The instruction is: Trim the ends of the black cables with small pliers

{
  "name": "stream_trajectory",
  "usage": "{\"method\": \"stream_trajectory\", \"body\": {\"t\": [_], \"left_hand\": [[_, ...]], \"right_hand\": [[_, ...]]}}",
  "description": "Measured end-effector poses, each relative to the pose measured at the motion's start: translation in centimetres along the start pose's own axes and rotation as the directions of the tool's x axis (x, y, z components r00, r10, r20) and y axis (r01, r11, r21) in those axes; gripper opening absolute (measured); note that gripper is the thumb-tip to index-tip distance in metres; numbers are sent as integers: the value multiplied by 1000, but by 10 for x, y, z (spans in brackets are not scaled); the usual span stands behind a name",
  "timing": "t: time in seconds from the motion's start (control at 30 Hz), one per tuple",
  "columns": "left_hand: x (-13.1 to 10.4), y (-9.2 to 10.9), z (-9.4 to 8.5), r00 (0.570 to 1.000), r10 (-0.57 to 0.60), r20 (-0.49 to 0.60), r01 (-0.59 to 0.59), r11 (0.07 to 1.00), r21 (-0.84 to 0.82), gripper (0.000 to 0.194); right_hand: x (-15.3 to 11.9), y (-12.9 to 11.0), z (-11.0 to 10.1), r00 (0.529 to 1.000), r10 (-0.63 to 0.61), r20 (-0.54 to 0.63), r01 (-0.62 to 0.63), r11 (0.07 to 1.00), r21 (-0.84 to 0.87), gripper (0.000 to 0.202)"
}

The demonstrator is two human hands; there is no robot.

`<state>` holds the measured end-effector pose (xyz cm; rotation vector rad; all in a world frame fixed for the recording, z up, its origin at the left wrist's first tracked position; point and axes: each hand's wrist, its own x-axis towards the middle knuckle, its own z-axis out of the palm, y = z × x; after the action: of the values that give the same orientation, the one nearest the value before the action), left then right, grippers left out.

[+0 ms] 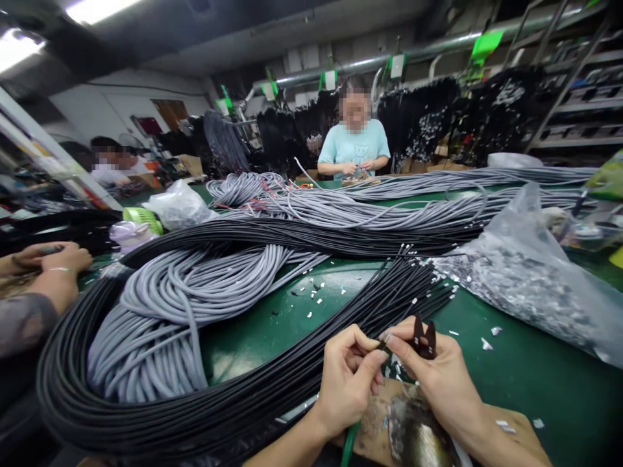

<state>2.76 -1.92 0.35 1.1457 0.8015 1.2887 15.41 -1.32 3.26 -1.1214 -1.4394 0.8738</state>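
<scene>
My left hand (348, 379) pinches the end of a thin black cable (384, 305) that runs back into a large black cable bundle (146, 415) looped across the green table (535, 376). My right hand (438, 373) meets it at the fingertips and grips small dark pliers (422, 337) with the jaws pointing up. Both hands sit close together above a worn brown board (384, 421) at the near table edge.
Grey cable coils (185, 305) lie inside the black loop, with more grey cables (389, 201) behind. A clear plastic bag (525, 279) of small parts lies at right. Another person's hands (58, 263) rest at left. A person in a light blue shirt (354, 146) works across the table.
</scene>
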Motion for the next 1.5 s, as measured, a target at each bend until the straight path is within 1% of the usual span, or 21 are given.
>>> {"method": "stream_trajectory", "body": {"t": [0.07, 0.17, 0.23, 0.3, 0.4, 0.47, 0.53, 0.63, 0.7, 0.77, 0.83, 0.87, 0.93, 1.0, 1.07, 1.13, 1.2, 1.23, 1.33, 1.43, 1.5], "left_hand": [[2, -1, 1, 1000, 17, 1, -17, 999, -31, 32], [4, -2, -1, 1000, 19, 14, -18, 998, -68, 34], [5, -2, -2, 999, 23, 37, -20, 996, -81, 34], [6, -2, -4, 998, 24, 63, -18, 996, -87, 34], [5, 0, -5, 995, 9, 99, -1, 996, -89, 34], [4, 1, -4, 993, -5, 117, 15, 996, -89, 36], [4, 2, -2, 993, -13, 119, 24, 996, -86, 38], [4, 2, 1, 995, -30, 100, 37, 997, -67, 39], [5, 1, 2, 993, -57, 101, 63, 996, -62, 39], [6, -1, 1, 988, -89, 125, 98, 993, -69, 38], [7, -2, 0, 980, -111, 164, 126, 989, -82, 38], [7, -1, -1, 976, -115, 184, 134, 987, -91, 39], [6, 0, -2, 973, -102, 205, 128, 985, -117, 39], [4, 0, -3, 982, -52, 183, 76, 989, -126, 37], [1, 1, -2, 993, 11, 120, 1, 995, -104, 34], [0, 0, -2, 998, 45, 44, -42, 996, -78, 29], [-1, 0, -3, 999, 46, -1, -46, 996, -72, 27], [-1, 0, -3, 999, 46, 3, -46, 997, -66, 28], [1, 2, -7, 992, 68, 110, -61, 996, -66, 26], [2, 4, -11, 969, 65, 237, -28, 987, -156, 22], [2, 5, -12, 960, 90, 264, -38, 980, -194, 16]], "right_hand": [[0, 0, 1, 992, 116, 40, -120, 984, 130, 24], [0, -1, 1, 945, 290, 149, -321, 910, 262, 34], [0, -2, -1, 925, 322, 200, -369, 885, 283, 36], [0, -1, -5, 925, 307, 224, -362, 892, 271, 35], [2, 0, -9, 939, 239, 245, -292, 934, 208, 28], [4, 0, -10, 959, 178, 219, -217, 962, 166, 22], [6, 0, -9, 981, 135, 136, -154, 978, 139, 19], [5, 0, -5, 997, 77, 12, -78, 995, 63, 19], [3, 0, -4, 998, -28, -60, 26, 999, -40, 16], [0, 0, -3, 980, -173, -97, 155, 973, -172, 14], [-2, -1, -4, 961, -267, -75, 240, 936, -256, 15], [-3, -2, -4, 963, -265, -43, 246, 935, -256, 16], [-2, -4, -4, 988, -153, 26, 155, 976, -150, 17], [-1, -6, -4, 992, 58, 116, -63, 997, 47, 25], [1, -7, -3, 945, 241, 221, -288, 934, 213, 35], [1, -5, -2, 901, 329, 284, -408, 866, 289, 40], [1, -1, -3, 884, 351, 308, -440, 848, 297, 39], [0, 0, -3, 882, 349, 316, -440, 850, 288, 39], [-1, 0, -5, 885, 316, 342, -404, 885, 229, 37], [-2, -8, -6, 913, 224, 340, -286, 947, 143, 32], [-2, -15, -7, 922, 176, 345, -219, 971, 90, 28]]}}
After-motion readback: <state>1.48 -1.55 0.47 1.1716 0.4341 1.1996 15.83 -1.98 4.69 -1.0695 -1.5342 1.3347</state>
